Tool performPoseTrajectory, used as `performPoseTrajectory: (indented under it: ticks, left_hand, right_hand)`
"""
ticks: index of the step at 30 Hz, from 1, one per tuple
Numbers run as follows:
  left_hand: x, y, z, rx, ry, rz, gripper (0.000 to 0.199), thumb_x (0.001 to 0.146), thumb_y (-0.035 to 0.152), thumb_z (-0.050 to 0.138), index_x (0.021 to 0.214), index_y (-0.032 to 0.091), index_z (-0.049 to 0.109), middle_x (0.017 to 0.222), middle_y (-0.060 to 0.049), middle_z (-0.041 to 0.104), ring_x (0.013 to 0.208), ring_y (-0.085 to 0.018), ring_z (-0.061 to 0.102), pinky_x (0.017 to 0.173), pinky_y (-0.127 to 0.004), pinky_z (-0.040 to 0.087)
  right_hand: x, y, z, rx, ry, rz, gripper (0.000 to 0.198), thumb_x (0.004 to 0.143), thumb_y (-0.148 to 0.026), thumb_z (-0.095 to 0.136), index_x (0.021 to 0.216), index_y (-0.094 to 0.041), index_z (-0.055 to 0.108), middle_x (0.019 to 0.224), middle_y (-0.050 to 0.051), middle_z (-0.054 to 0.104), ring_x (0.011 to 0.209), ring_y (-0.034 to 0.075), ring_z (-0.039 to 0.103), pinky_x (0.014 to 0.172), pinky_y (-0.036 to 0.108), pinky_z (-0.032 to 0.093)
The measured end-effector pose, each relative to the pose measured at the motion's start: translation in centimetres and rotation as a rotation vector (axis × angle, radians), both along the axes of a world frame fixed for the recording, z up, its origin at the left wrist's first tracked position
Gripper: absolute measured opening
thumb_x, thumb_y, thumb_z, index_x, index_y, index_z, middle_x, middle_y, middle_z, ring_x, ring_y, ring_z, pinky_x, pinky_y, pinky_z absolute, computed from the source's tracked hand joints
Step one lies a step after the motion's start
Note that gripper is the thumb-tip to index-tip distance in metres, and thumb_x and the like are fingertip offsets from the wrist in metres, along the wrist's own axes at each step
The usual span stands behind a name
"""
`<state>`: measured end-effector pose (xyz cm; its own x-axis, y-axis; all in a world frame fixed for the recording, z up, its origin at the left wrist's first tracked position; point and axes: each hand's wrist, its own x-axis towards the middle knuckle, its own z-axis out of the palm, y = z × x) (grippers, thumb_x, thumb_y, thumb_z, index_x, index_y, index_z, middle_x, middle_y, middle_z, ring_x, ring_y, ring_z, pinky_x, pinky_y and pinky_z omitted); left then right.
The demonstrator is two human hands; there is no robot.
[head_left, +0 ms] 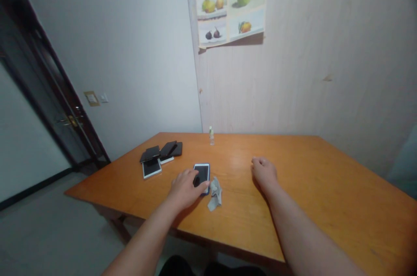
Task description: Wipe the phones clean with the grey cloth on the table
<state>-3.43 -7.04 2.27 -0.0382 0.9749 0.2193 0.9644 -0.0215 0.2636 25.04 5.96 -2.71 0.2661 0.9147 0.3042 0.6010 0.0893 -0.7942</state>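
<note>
Several flat devices (151, 154) lie overlapped on the desk (234, 215), beyond and to the left of the left hand (201, 179); the overlap hides lower surfaces, so the count cannot be determined. The left hand is spread to a moderate width over the near device (203, 173): thumb at its right edge, fingers over the left side. Grip force cannot be determined. The near device lies screen up under this hand, long axis running away from the person, far end angled slightly right. The hand covers its near left corner; which end is the top cannot be determined. The bottle (211, 136) stands upright, well beyond the left hand. The crumpled cloth (215, 194) lies just right of the left thumb. The right hand (264, 173) rests farther right, loosely curled, palm concealed. Both forearms are cut off at the lower border.
</note>
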Motion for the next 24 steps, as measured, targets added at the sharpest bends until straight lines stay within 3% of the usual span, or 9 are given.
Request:
performPoseTrajectory:
  ticks: [5, 8, 18, 24]
  left_hand:
    - [-1.9, 1.2, -1.0, -0.051, -0.074, -0.06, 0.067, 0.086, 0.066, 0.053, 0.136, 0.022, 0.056, 0.149, -0.012, 0.049, 0.138, -0.03, 0.042, 0.11, -0.038, 0.033]
    - [-1.9, 1.5, -1.5, -0.08, -0.055, -0.076, 0.069, 0.087, 0.068, 0.049, 0.139, 0.023, 0.053, 0.153, -0.011, 0.044, 0.143, -0.031, 0.036, 0.114, -0.041, 0.029]
    - [-1.4, 1.8, -1.7, -0.001, -0.029, -0.055, 0.067, 0.08, 0.074, 0.054, 0.127, 0.026, 0.059, 0.136, -0.01, 0.059, 0.127, -0.033, 0.051, 0.101, -0.041, 0.039]
    - [-2.5, 4.2, -1.8, -0.021, -0.203, -0.011, 0.04, 0.092, 0.051, 0.051, 0.117, 0.023, 0.063, 0.117, -0.008, 0.067, 0.11, -0.025, 0.059, 0.093, -0.033, 0.043]
  right_hand:
    - [0.1, 0.2, -0.3, 0.003, -0.004, -0.005, 0.043, 0.087, -0.05, 0.04, 0.059, -0.021, 0.055, 0.06, 0.004, 0.059, 0.059, 0.019, 0.052, 0.054, 0.029, 0.029]
    - [0.1, 0.2, -0.4, 0.006, -0.011, -0.004, 0.042, 0.088, -0.049, 0.04, 0.058, -0.022, 0.054, 0.059, 0.004, 0.058, 0.059, 0.019, 0.052, 0.054, 0.029, 0.029]
    - [0.2, 0.0, -0.2, -0.001, -0.023, 0.009, 0.041, 0.087, -0.048, 0.04, 0.06, -0.021, 0.055, 0.059, 0.004, 0.059, 0.061, 0.02, 0.054, 0.056, 0.029, 0.031]
    - [0.4, 0.2, -0.6, -0.009, -0.031, 0.015, 0.044, 0.088, -0.051, 0.04, 0.063, -0.02, 0.058, 0.063, 0.004, 0.061, 0.062, 0.019, 0.054, 0.057, 0.029, 0.033]
